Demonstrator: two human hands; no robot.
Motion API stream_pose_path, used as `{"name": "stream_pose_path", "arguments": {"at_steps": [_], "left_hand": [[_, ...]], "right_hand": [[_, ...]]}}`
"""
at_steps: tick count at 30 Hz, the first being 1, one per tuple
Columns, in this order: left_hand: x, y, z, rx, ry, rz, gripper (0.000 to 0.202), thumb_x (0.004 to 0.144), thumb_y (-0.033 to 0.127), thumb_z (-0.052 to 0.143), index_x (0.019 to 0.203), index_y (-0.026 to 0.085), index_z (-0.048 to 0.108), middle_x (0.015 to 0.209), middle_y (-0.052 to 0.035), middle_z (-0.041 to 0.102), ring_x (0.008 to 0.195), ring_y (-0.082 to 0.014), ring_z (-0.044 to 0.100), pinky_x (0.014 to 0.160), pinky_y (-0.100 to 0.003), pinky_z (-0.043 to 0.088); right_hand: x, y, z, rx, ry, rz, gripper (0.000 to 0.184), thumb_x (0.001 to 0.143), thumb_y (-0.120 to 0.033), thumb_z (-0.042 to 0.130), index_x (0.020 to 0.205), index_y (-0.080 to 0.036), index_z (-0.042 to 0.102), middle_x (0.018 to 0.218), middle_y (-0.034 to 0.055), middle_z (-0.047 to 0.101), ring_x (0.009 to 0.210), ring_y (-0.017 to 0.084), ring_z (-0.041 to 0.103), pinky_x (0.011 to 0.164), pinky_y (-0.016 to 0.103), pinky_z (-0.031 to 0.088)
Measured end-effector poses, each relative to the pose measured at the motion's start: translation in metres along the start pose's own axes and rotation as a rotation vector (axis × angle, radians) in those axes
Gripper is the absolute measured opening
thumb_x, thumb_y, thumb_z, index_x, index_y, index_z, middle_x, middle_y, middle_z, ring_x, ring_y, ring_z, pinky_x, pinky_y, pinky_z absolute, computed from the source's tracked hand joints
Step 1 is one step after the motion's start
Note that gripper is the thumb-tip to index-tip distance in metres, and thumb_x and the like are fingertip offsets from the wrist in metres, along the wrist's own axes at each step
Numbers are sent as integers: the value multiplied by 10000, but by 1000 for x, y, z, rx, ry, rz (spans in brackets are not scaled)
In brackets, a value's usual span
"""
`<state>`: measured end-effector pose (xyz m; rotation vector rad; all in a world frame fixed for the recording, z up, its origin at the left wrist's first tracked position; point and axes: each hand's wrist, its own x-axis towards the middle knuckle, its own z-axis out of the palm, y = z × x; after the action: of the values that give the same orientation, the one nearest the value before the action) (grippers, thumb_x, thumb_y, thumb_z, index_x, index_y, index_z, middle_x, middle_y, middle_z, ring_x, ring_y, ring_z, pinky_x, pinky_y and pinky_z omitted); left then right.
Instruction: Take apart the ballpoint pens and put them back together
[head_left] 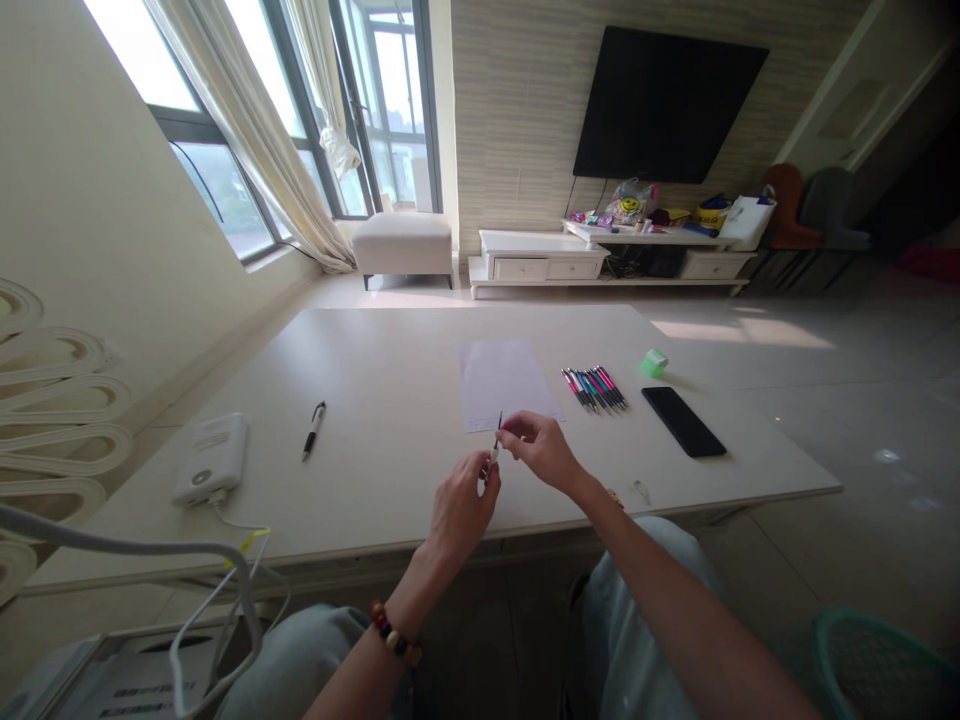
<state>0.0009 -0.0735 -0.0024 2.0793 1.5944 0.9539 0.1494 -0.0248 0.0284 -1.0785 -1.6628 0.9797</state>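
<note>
Fingers (474,464) grip pale tube (493,457) and thin dark rod (500,419).

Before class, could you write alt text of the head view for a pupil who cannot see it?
A person's left hand and right hand hold a slim pen-like object above a pale table. Beyond lies white paper; to its right, a row of pens, a green item and a black phone; to its left, one pen.

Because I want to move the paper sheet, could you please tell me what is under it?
The paper sheet lies on the white table, whose top shows around it. The part beneath is covered, so anything else there cannot be seen.
</note>
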Motion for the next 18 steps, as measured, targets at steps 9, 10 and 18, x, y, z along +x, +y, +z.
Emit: {"name": "stream_pose_path", "arguments": {"at_steps": [9,10,18], "left_hand": [[2,8,8,-41,29,20,176,897,286,359,893,211,518,848,-29,600,765,-147,548,690,-257,401],[2,9,9,-52,30,11,176,898,287,356,888,209,514,837,-28,595,756,-147,544,685,-258,397],[6,10,12,-275,3,-73,216,905,288,328,996,198,502,838,-24,597,728,-140,530,674,-249,393]], "right_hand": [[-6,0,-12,-45,35,-4,97,735,-254,564,726,-160,581,627,-11,577,543,94,516,510,208,427],[-6,0,-13,-49,34,-2,96,736,-255,568,727,-160,583,623,-12,580,542,95,521,511,208,427],[-3,-2,-8,-72,-63,-5,150,731,-305,615,724,-157,637,643,8,626,570,104,534,515,206,427]]}}
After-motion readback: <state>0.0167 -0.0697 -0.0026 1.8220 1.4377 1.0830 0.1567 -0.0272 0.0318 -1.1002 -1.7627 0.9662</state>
